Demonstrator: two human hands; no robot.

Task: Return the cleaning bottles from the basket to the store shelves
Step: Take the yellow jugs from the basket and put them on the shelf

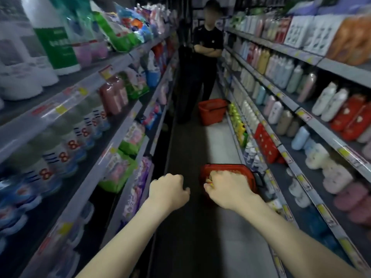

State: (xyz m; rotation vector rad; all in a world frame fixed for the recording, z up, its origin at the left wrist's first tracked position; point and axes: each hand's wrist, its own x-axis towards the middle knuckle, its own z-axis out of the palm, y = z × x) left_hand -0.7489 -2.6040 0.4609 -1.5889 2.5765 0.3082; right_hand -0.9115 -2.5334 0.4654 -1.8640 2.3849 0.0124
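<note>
A red basket (248, 173) sits on the aisle floor by the right shelves, low in the head view. My right hand (228, 187) reaches down over it, covering most of its inside, with fingers curled; something yellowish shows under them, but whether they grip it is unclear. My left hand (168, 190) hangs in the air to the left of the basket, fingers loosely curled and holding nothing. White bottles with blue bases and red "8" marks (66, 153) fill the left shelf beside me.
A person in dark clothes (204, 63) stands with folded arms down the aisle, next to a second red basket (212, 111). Stocked shelves (305, 115) line both sides. A narrow strip of floor (216, 145) runs between the two baskets.
</note>
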